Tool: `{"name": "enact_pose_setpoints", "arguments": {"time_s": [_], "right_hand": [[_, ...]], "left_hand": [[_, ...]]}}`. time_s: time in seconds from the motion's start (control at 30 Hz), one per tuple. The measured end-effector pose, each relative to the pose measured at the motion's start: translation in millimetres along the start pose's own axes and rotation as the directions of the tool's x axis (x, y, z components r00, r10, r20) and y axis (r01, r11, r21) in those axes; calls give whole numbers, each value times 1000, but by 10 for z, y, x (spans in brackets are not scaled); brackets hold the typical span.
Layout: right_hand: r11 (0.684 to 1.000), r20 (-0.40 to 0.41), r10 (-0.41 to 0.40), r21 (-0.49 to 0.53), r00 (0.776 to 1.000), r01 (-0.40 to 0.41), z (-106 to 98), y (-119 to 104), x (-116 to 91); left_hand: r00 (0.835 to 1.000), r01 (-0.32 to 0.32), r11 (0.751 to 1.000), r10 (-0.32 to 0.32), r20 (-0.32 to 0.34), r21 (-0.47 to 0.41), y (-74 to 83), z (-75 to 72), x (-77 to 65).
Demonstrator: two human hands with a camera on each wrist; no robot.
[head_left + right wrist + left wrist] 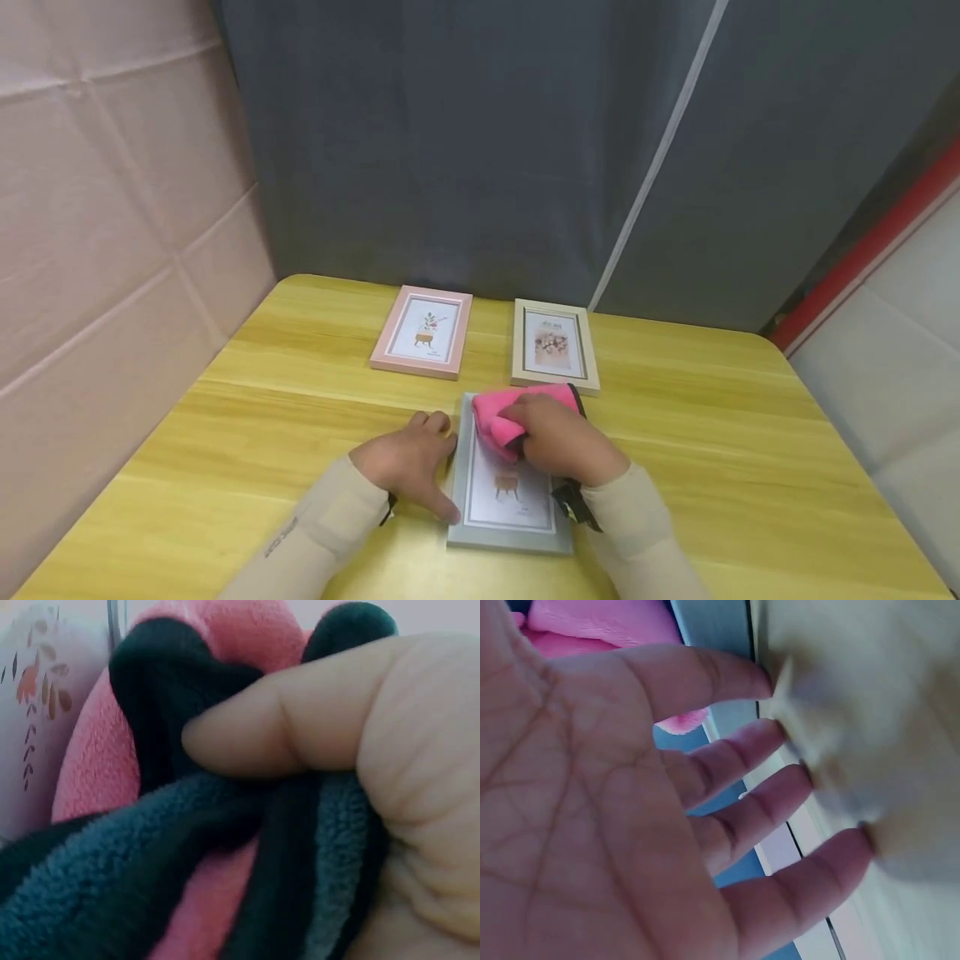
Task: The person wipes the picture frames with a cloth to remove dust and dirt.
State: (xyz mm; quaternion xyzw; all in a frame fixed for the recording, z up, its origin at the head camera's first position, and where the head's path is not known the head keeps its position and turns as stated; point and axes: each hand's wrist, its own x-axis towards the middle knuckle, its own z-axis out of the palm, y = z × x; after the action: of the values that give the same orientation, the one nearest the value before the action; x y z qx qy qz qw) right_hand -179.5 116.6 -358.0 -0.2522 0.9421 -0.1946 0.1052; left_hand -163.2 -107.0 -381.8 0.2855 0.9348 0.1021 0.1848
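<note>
A grey-green picture frame lies flat near the front of the table, its picture facing up. My right hand grips a folded pink cloth with dark edging over the picture's upper part. In the right wrist view, the thumb presses into bunched folds of the cloth, which also shows a grey-blue side. My left hand lies at the frame's left edge, thumb near its lower left corner. Its fingers are spread and loosely bent in the left wrist view, holding nothing.
Behind the hands lie a pink picture frame at left and a cream picture frame at right. The yellow wood-grain table meets a dark panel at the back. A pale covering hangs on the left.
</note>
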Motion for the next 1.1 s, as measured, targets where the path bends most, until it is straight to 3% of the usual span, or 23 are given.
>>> {"name": "enact_pose_setpoints", "arguments": {"time_s": [0.23, 0.37, 0.5, 0.7, 1.1], "right_hand": [[988, 32, -157, -6, 987, 157, 19, -127, -206], [968, 86, -237, -59, 968, 242, 118, -246, -365], [949, 129, -264, -143, 956, 281, 266, -384, -454], [944, 121, -178, -258, 977, 204, 375, -442, -372], [956, 98, 50, -294, 994, -19, 268, -335, 154]], "left_hand": [[1000, -30, 999, 29, -7, -25, -70, 31, -18], [999, -34, 999, 34, -8, -30, -116, 45, -31], [998, -57, 998, 57, -12, -1, -138, 54, -29], [998, -56, 998, 55, -36, -25, -153, 69, -21], [997, -64, 998, 63, -37, -24, -162, 67, -26]]}}
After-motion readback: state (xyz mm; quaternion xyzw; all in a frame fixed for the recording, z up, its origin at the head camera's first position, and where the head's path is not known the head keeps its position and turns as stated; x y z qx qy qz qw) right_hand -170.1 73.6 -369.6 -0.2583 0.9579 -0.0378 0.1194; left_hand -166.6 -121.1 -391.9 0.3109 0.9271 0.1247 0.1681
